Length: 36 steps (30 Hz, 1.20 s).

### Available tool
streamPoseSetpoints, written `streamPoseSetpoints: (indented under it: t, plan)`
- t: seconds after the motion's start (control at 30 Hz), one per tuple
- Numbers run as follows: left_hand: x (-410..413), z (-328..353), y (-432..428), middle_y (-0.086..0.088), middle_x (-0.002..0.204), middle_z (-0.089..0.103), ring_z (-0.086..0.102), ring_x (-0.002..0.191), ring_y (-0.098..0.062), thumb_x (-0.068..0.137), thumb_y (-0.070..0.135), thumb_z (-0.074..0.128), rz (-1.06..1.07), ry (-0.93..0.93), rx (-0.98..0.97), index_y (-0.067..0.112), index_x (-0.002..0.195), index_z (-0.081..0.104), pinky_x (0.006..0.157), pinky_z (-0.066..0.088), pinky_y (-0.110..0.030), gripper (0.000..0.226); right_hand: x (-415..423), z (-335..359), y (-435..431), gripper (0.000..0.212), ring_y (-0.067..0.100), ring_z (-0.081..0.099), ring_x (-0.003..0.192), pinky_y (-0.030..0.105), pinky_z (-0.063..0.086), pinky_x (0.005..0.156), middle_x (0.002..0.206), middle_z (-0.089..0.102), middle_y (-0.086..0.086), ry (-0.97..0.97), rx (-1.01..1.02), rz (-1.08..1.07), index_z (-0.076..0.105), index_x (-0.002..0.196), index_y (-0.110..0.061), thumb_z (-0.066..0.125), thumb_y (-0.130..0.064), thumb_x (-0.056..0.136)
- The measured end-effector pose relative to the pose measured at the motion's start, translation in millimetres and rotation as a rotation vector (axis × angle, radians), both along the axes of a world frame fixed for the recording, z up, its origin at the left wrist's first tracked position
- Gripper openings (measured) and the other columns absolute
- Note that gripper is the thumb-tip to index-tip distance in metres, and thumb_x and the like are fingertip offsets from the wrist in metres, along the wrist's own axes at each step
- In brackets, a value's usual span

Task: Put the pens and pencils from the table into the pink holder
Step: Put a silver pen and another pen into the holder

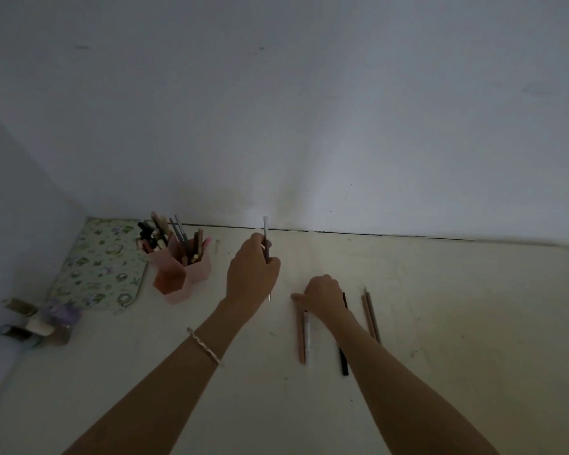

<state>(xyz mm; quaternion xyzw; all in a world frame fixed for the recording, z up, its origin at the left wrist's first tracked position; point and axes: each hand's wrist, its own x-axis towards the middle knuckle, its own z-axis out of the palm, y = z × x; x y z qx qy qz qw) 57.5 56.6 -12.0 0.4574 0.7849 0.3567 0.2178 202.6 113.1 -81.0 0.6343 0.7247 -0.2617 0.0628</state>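
The pink holder (181, 274) stands on the table at the back left, with several pens and pencils sticking out of it. My left hand (252, 277) is to its right, shut on a grey-white pen (265, 236) held nearly upright. My right hand (324, 295) rests fingers-down on the pens lying on the table. Beside it lie a tan pencil (301, 336), a white pen (307, 336) and a black pen (343, 361). Two brown pencils (372, 318) lie just to the right. Whether the right hand grips anything is hidden.
A green patterned pouch (102, 264) lies flat left of the holder. A cluster of small rolls and containers (37, 321) sits at the table's left edge. The wall (309, 126) runs along the table's far edge. Light is dim.
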Motion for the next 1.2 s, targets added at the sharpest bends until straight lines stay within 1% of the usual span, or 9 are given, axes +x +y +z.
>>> streamPoseSetpoints:
  t: [0.13, 0.23, 0.33, 0.47, 0.63, 0.73, 0.8, 1.03, 1.2]
  plan:
    - [-8.7, 8.1, -7.1, -0.001, 0.070, 0.057, 0.058, 0.060, -0.015, 0.099, 0.020, 0.048, 0.015, -0.071, 0.220, 0.018, 0.084, 0.051, 0.056, 0.049, -0.032, 0.015, -13.1, 3.5, 0.9, 0.029, 0.022, 0.050, 0.069, 0.027, 0.041, 0.067, 0.064, 0.052, 0.008, 0.131, -0.008, -0.072, 0.057, 0.054, -0.013, 0.064, -0.031, 0.076]
    - [-41.3, 23.1, -14.6, 0.006, 0.077, 0.059, 0.064, 0.068, -0.009, 0.098, 0.019, 0.051, 0.101, -0.091, 0.398, 0.016, 0.105, 0.057, 0.062, 0.059, -0.031, 0.009, -33.0, 26.9, 14.6, 0.026, 0.015, 0.043, 0.050, 0.022, 0.033, 0.055, 0.051, 0.046, 0.001, 0.483, 0.023, -0.196, 0.058, 0.057, -0.013, 0.066, -0.022, 0.080]
    - [-89.1, 38.8, -22.6, 0.012, 0.083, 0.058, 0.065, 0.065, -0.001, 0.094, 0.014, 0.057, 0.273, -0.072, 0.555, 0.020, 0.146, 0.032, 0.055, 0.053, -0.012, 0.058, -55.0, 58.6, 25.7, 0.014, 0.002, 0.043, 0.044, 0.016, 0.034, 0.046, 0.055, 0.053, -0.009, 0.725, 0.117, -0.223, 0.067, 0.076, -0.012, 0.066, -0.022, 0.086]
    - [-135.9, 51.5, -33.9, 0.002, 0.091, 0.065, 0.067, 0.058, -0.006, 0.093, 0.015, 0.059, 0.357, -0.010, 0.601, 0.037, 0.153, 0.004, 0.052, 0.054, -0.017, 0.084, -83.0, 96.1, 27.3, 0.009, -0.002, 0.046, 0.043, 0.009, 0.034, 0.043, 0.068, 0.063, 0.000, 0.954, 0.183, -0.230, 0.062, 0.083, -0.015, 0.061, -0.019, 0.090]
    - [-140.6, 45.6, -38.7, 0.002, 0.087, 0.066, 0.067, 0.068, -0.010, 0.097, 0.022, 0.056, 0.224, 0.233, 0.417, 0.031, 0.141, 0.033, 0.060, 0.055, -0.023, 0.051, -108.8, 128.2, 15.2, 0.004, 0.006, 0.060, 0.068, 0.009, 0.045, 0.058, 0.082, 0.070, 0.003, 1.112, 0.300, -0.274, 0.063, 0.087, -0.017, 0.060, -0.016, 0.089]
    - [-138.1, 26.9, -42.0, -0.007, 0.112, 0.069, 0.063, 0.110, -0.028, 0.098, 0.026, 0.048, 0.123, 0.774, 0.269, 0.014, 0.111, 0.067, 0.088, 0.051, -0.040, 0.026, -119.7, 141.1, 6.3, 0.007, 0.009, 0.058, 0.070, 0.010, 0.045, 0.059, 0.084, 0.068, 0.002, 1.191, 0.380, -0.254, 0.062, 0.094, -0.015, 0.059, -0.010, 0.090]
    - [-139.8, 17.8, -43.6, -0.010, 0.129, 0.063, 0.054, 0.126, -0.031, 0.099, 0.026, 0.049, 0.189, 0.913, 0.210, 0.014, 0.105, 0.072, 0.100, 0.042, -0.045, 0.026, -127.6, 147.5, 2.8, 0.009, 0.010, 0.060, 0.071, 0.012, 0.047, 0.062, 0.084, 0.068, 0.001, 1.250, 0.400, -0.253, 0.063, 0.097, -0.014, 0.060, -0.010, 0.090]
    - [-149.0, 39.3, -47.5, -0.010, 0.121, 0.063, 0.053, 0.120, -0.031, 0.101, 0.025, 0.034, 0.342, 0.687, 0.355, 0.009, 0.110, 0.066, 0.100, 0.040, -0.041, 0.037, -158.6, 130.3, -19.5, 0.007, 0.004, 0.064, 0.075, 0.014, 0.051, 0.069, 0.082, 0.068, -0.010, 1.241, 0.433, -0.113, 0.064, 0.096, -0.018, 0.062, -0.014, 0.091]
    - [-131.4, 51.3, -49.5, -0.011, 0.118, 0.063, 0.054, 0.116, -0.030, 0.099, 0.023, 0.033, 0.305, 0.519, 0.398, 0.006, 0.109, 0.066, 0.099, 0.041, -0.042, 0.038, -157.5, 90.1, -37.3, 0.015, 0.015, 0.059, 0.097, 0.030, 0.050, 0.089, 0.105, 0.067, -0.001, 0.854, 0.434, 0.227, 0.069, 0.102, -0.012, 0.064, -0.011, 0.088]
